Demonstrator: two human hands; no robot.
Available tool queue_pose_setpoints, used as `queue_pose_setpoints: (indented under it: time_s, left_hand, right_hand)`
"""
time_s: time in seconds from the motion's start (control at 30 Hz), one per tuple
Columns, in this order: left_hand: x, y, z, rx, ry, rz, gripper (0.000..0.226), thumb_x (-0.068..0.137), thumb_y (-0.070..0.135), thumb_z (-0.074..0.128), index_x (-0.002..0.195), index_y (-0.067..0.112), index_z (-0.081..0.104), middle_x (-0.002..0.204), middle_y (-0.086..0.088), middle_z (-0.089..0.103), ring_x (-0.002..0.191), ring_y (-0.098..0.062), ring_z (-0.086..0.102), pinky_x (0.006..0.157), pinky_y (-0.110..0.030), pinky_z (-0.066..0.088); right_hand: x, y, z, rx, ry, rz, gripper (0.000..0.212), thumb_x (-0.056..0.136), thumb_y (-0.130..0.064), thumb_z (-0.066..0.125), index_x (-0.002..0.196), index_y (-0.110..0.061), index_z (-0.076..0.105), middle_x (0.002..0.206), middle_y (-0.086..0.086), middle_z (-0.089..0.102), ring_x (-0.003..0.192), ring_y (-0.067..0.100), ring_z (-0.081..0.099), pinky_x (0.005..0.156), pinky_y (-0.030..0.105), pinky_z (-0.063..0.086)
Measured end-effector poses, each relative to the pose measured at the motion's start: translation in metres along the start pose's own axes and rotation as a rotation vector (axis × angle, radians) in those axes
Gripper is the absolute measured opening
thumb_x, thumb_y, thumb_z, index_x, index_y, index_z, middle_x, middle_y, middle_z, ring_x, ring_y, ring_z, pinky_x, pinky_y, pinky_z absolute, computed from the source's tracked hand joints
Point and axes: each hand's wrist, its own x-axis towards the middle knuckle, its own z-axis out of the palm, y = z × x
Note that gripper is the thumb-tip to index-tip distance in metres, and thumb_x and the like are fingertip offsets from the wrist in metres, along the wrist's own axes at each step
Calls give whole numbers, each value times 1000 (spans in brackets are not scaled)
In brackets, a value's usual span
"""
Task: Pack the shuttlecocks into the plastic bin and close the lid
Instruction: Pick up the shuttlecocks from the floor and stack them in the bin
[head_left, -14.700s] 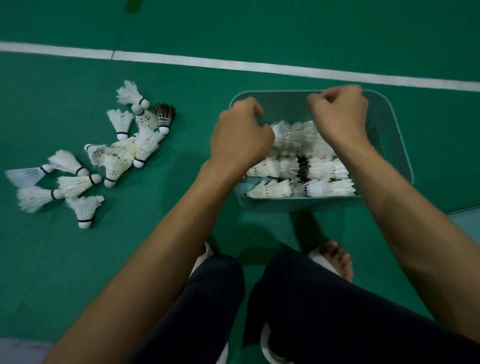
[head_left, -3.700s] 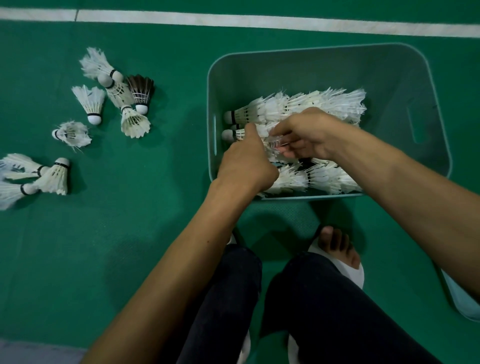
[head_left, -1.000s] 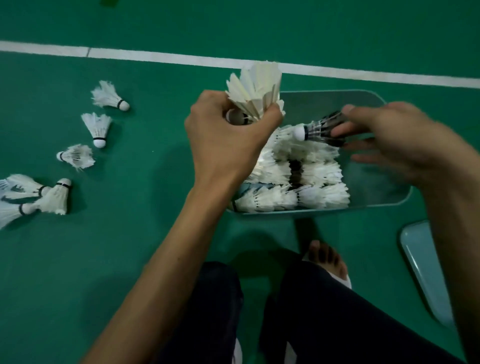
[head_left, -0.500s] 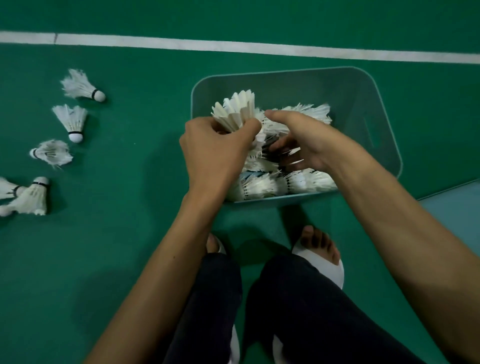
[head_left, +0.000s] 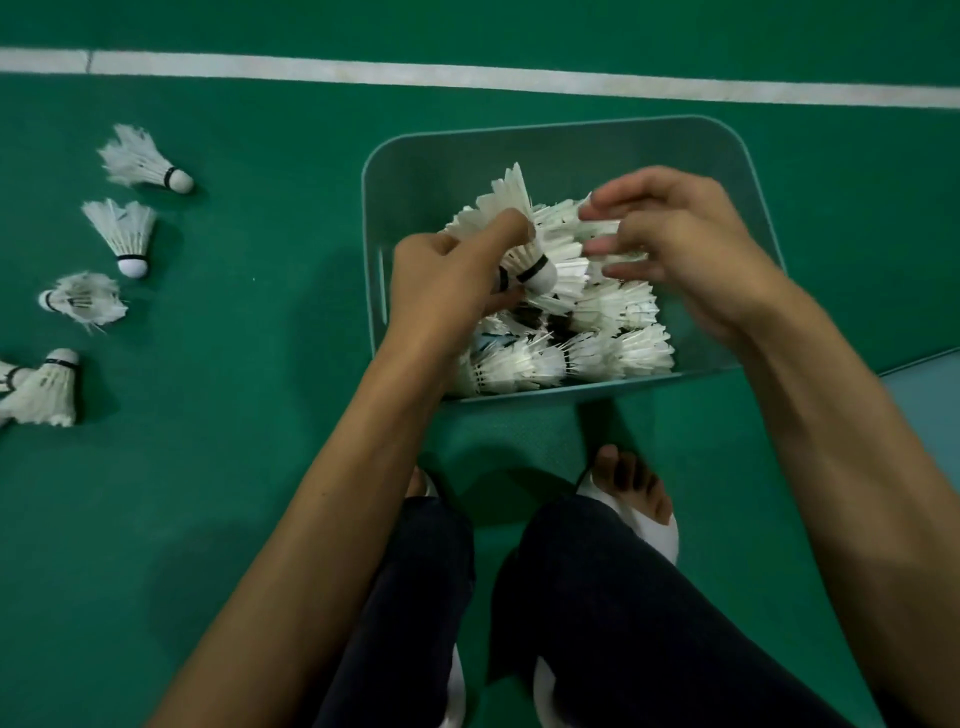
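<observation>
A clear plastic bin (head_left: 727, 156) with a teal rim sits on the green floor, holding rows of white shuttlecocks (head_left: 618, 348). My left hand (head_left: 447, 296) is over the bin's left side, shut on white shuttlecocks (head_left: 519, 239) whose feathers stick up. My right hand (head_left: 685, 249) hovers over the bin's middle, fingers spread and touching the feathers of the packed shuttlecocks. Several loose shuttlecocks lie on the floor at left, among them one (head_left: 143, 163) farthest away and one (head_left: 47, 389) nearest.
The bin's pale teal lid (head_left: 930, 395) lies on the floor at the right edge. A white court line (head_left: 467, 78) runs across behind the bin. My knees and sandalled feet (head_left: 634, 499) are just in front of the bin.
My left hand has lowered the held shuttlecocks further into the bin. My right hand has let go of the dark shuttlecock it held a second ago and spread its fingers over the pile.
</observation>
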Motion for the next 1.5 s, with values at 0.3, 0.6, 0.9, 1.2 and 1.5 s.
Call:
queue_pose_setpoints:
  time_s: [0.3, 0.6, 0.9, 1.2, 1.5]
  left_hand:
    - [2, -9, 12, -96, -134, -149, 10, 89, 15, 66, 83, 7, 68, 87, -15, 64, 77, -22, 61, 72, -31, 62]
    - [7, -11, 19, -108, -122, -124, 11, 86, 23, 69, 86, 12, 68, 90, -11, 70, 85, -29, 69, 78, -41, 63]
    - [12, -8, -18, 710, -28, 67, 30, 83, 45, 79, 94, 19, 70, 86, 0, 75, 78, -23, 75, 74, -46, 63]
    - [15, -23, -13, 1141, -219, -75, 39, 72, 49, 83, 94, 20, 67, 100, -5, 70, 94, -27, 68, 83, -37, 57]
    - [11, -25, -1, 1096, -178, 56, 27, 76, 39, 84, 88, 21, 69, 82, 3, 67, 85, -23, 65, 71, -32, 52]
  right_hand:
    - [-3, 14, -6, -387, -122, -134, 21, 78, -5, 85, 97, -3, 76, 100, 14, 77, 95, 33, 73, 89, 48, 58]
    - [-2, 21, -11, 50, 30, 341, 13, 81, -10, 82, 87, -4, 72, 87, 12, 72, 61, 17, 66, 61, 30, 61]
    - [19, 32, 1, -461, 290, 287, 21, 79, -11, 62, 88, 4, 72, 79, 22, 73, 70, 35, 73, 67, 57, 62]
    - [49, 22, 52, -131, 156, 425, 25, 93, -2, 66, 116, 4, 59, 106, 17, 63, 70, 23, 64, 78, 48, 63]
    - [15, 29, 22, -433, 281, 118, 57, 83, -49, 68, 91, 7, 72, 79, 23, 71, 63, 20, 59, 63, 31, 53]
